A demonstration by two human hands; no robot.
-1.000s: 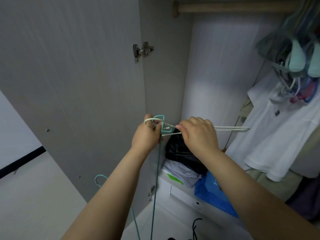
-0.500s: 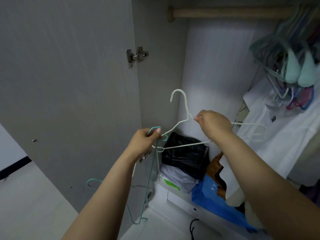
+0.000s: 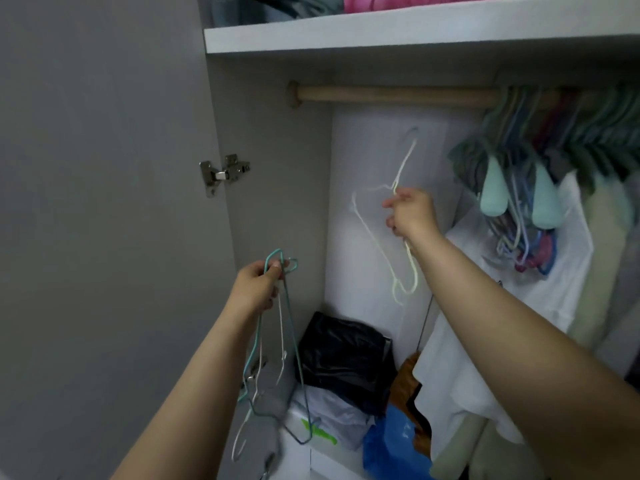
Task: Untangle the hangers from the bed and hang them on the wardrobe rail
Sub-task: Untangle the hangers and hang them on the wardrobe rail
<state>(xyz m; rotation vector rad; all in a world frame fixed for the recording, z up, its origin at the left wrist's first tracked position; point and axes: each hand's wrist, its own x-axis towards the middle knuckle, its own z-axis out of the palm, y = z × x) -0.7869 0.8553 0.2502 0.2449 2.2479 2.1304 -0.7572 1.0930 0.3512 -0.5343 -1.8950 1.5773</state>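
Note:
My right hand (image 3: 412, 213) pinches a thin pale wire hanger (image 3: 374, 237) at its neck, inside the wardrobe; its hook points up, well below the wooden rail (image 3: 398, 95). My left hand (image 3: 258, 287) grips a bunch of teal and white wire hangers (image 3: 277, 358) by one end, and they dangle down in front of the wardrobe's side wall. The pale hanger hangs apart from that bunch. Motion blurs the pale hanger's hook.
Several coloured hangers (image 3: 530, 188) crowd the rail's right end over a white T-shirt (image 3: 540, 289). The open door (image 3: 104, 202) with its hinge (image 3: 223, 173) stands at the left. Black and blue bags (image 3: 343, 355) lie on the wardrobe floor, under a shelf (image 3: 415, 26).
My right hand pulled the pale hanger free of the bunch and lifted it up and right toward the rail. My left hand stayed low with the remaining hangers. The view tilted upward.

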